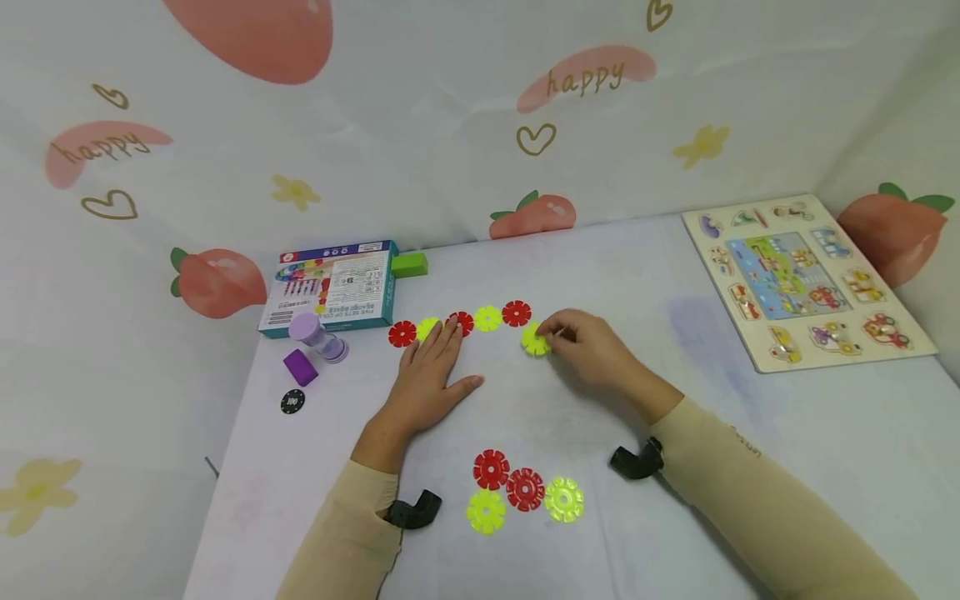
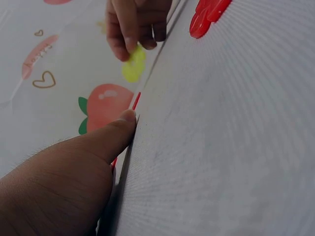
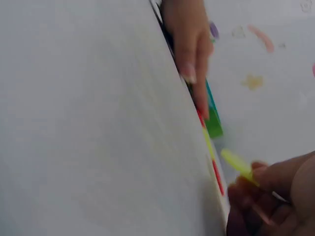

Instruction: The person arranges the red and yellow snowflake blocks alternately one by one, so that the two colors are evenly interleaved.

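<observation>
My right hand point(image 1: 592, 350) pinches a yellow snowflake disc point(image 1: 533, 340) between thumb and fingers, and in the right wrist view the disc point(image 3: 237, 163) is tilted off the table. It is just beyond the right end of a row of alternating red and yellow discs, whose last one is a red disc point(image 1: 517, 313). Across the left part of that row my left hand point(image 1: 427, 385) lies with straight fingers. Its fingertips cover parts of a yellow disc point(image 1: 427, 327) and a red disc point(image 1: 462, 323). At the row's left end is another red disc point(image 1: 402, 334).
Nearer the front lie several loose discs, among them a red disc point(image 1: 491, 469) and a yellow disc point(image 1: 564, 500). On the left are a boxed set point(image 1: 352, 287), green block point(image 1: 410, 265), sand timer point(image 1: 318, 337), purple block point(image 1: 301, 367) and black chip point(image 1: 292, 402). A puzzle board point(image 1: 810, 283) lies right.
</observation>
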Demonstrator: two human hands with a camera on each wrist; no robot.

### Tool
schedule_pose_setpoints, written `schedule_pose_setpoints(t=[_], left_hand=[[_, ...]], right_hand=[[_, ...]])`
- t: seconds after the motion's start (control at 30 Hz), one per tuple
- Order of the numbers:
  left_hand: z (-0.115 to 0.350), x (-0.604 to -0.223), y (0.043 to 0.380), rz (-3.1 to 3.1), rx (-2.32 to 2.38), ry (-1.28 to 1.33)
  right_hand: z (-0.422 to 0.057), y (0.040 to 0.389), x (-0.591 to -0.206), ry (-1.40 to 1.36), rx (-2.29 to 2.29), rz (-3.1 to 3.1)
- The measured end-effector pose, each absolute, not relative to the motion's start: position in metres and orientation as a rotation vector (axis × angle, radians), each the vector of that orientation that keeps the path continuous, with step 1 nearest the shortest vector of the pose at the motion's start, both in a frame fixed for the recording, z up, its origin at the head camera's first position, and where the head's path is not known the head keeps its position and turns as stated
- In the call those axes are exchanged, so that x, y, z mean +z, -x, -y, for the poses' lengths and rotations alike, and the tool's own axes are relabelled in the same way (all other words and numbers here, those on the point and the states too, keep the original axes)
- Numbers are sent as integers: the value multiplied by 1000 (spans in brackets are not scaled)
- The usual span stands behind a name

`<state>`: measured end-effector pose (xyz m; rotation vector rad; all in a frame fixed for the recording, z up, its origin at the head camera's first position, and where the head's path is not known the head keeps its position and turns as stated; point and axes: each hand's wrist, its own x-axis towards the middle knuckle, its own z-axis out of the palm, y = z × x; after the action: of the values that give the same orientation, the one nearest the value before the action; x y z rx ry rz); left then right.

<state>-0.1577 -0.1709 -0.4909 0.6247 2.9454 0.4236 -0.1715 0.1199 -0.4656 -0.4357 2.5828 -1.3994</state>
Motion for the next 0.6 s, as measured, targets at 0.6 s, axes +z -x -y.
schedule_pose_setpoints(t=[0.6], left_hand=[[170, -490, 157, -2943, 412, -625]], right_hand=[[-137, 191, -471, 717, -449, -2960]])
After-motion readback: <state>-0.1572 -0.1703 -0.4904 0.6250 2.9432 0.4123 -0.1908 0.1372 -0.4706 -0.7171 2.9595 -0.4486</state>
